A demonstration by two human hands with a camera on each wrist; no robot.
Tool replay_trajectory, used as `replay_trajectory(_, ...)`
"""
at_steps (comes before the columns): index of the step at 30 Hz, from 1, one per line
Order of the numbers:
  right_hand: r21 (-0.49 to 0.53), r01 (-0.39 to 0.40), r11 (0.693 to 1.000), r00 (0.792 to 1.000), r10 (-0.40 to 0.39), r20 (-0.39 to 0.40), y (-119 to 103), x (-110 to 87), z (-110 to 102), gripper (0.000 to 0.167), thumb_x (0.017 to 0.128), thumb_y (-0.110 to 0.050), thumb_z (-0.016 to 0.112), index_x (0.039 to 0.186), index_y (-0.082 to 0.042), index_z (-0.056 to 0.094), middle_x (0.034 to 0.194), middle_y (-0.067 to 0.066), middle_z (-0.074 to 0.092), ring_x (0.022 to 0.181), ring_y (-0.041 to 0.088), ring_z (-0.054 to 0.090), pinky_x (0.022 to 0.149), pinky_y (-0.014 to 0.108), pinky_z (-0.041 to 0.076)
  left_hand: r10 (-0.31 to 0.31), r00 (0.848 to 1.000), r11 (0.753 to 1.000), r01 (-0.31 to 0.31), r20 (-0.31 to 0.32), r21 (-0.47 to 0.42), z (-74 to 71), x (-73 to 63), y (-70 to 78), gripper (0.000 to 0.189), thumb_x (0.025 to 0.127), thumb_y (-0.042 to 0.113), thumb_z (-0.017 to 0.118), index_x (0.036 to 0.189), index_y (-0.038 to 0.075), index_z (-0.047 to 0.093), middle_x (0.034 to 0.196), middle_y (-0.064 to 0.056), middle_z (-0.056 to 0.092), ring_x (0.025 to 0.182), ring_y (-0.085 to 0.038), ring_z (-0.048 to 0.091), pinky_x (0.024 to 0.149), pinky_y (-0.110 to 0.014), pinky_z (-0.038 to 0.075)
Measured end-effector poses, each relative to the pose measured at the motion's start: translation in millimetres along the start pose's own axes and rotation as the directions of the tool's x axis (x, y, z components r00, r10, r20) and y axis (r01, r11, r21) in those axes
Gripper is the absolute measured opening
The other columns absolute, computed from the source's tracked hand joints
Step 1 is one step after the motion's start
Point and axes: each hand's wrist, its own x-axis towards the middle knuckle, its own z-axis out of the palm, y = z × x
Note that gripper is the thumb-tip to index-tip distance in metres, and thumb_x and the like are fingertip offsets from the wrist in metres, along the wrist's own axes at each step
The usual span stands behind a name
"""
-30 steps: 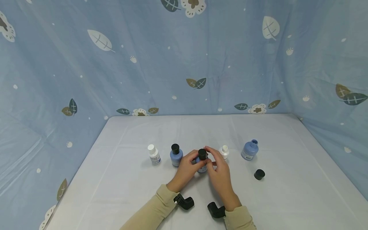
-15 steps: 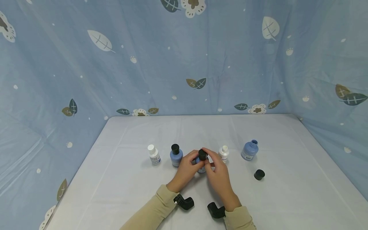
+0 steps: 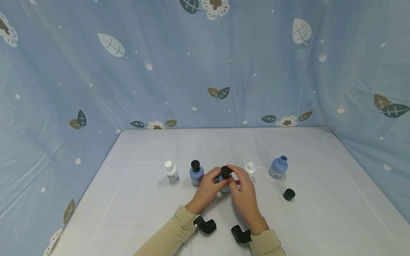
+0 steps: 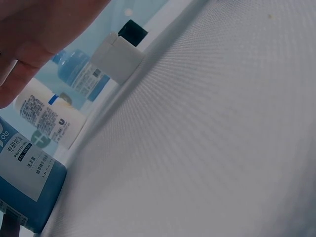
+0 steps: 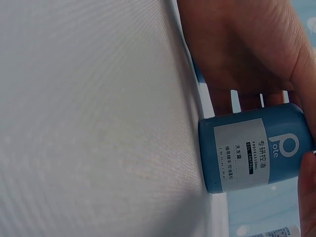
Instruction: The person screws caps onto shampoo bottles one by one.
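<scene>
A blue shampoo bottle (image 3: 225,189) stands upright on the table between both hands. From its left side my left hand (image 3: 207,186) grips the body; the right wrist view shows its fingers (image 5: 252,100) reaching behind the shampoo bottle (image 5: 242,155). My right hand (image 3: 245,193) pinches the black cap (image 3: 225,171) on top between thumb and index finger. In the left wrist view the right hand (image 4: 42,37) hangs above the table, with the labelled bottle (image 4: 37,182) low at the left.
Left of the hands stand a white bottle (image 3: 172,173) and a black-capped blue bottle (image 3: 196,173). Close behind the right hand is another white bottle (image 3: 250,168). Farther right, an uncapped blue bottle (image 3: 278,168) stands near a loose black cap (image 3: 289,194).
The right fingers shift slightly left round the black cap, then back to the right. The left hand and the shampoo bottle stay put.
</scene>
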Motion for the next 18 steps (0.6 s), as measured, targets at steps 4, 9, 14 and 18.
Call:
replay_trajectory(4, 0.010, 0.003, 1.000, 1.000, -0.003, -0.010, 0, -0.5, 1, 0.041, 0.086, 0.001, 0.052, 0.123, -0.014, 0.052, 0.123, 0.000, 0.050, 0.110, 0.016, 0.046, 0.071, 0.029, 0.045, 0.000, 1.000, 1.000, 0.000, 0.004, -0.006, 0.5, -0.9, -2.6, 0.024, 0.084, 0.018, 0.063, 0.107, 0.014, 0.062, 0.104, 0.004, 0.059, 0.098, -0.011, 0.053, 0.084, -0.037, 0.043)
replay_trajectory(9, 0.005, 0.004, 1.000, 1.000, -0.004, -0.006, 1, -0.3, 1, 0.042, 0.086, 0.002, 0.051, 0.124, -0.015, 0.052, 0.123, -0.001, 0.049, 0.110, 0.015, 0.046, 0.071, 0.029, 0.045, -0.019, 1.000, 1.000, 0.019, -0.004, -0.007, 4.4, 0.0, -21.9, 0.028, 0.083, 0.028, 0.064, 0.110, 0.023, 0.061, 0.106, 0.008, 0.058, 0.099, -0.009, 0.053, 0.083, -0.036, 0.044)
replay_trajectory(14, -0.002, 0.000, 1.000, 1.000, 0.000, -0.001, 2, 0.3, 1, 0.043, 0.087, 0.000, 0.049, 0.124, -0.021, 0.051, 0.124, -0.006, 0.048, 0.111, 0.011, 0.045, 0.072, 0.029, 0.046, -0.022, 1.000, 1.000, 0.022, -0.008, 0.002, 6.3, 1.6, -33.4, 0.029, 0.082, 0.034, 0.063, 0.110, 0.029, 0.060, 0.108, 0.010, 0.057, 0.101, -0.008, 0.053, 0.084, -0.032, 0.044)
replay_trajectory(18, -0.016, -0.008, 1.000, 1.000, 0.008, -0.007, 3, 0.1, 1, 0.043, 0.086, -0.001, 0.049, 0.124, -0.023, 0.051, 0.123, -0.007, 0.049, 0.110, 0.011, 0.046, 0.071, 0.028, 0.046, -0.022, 1.000, 1.000, 0.022, -0.007, 0.004, 6.3, 1.8, -33.7, 0.029, 0.082, 0.036, 0.063, 0.109, 0.030, 0.060, 0.107, 0.011, 0.057, 0.101, -0.007, 0.053, 0.084, -0.031, 0.044)
